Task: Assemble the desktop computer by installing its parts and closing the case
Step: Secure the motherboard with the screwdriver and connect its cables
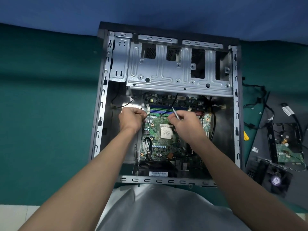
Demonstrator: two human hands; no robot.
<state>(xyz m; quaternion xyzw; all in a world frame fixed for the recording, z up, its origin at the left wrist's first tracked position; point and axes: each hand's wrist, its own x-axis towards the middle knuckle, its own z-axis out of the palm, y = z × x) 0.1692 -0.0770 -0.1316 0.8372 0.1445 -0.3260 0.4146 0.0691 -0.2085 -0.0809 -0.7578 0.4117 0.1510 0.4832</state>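
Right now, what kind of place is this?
Probably a PC repair or assembly bench: an open desktop case lies on a green mat, with a loose fan and a bare circuit board beside it.

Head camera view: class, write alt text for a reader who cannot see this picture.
Two bare hands work over the motherboard of an open computer case lying on a green mat: the right hand grips a slim metal tool, the left hand curls at the board's edge. A fan and loose cables lie right of the case.
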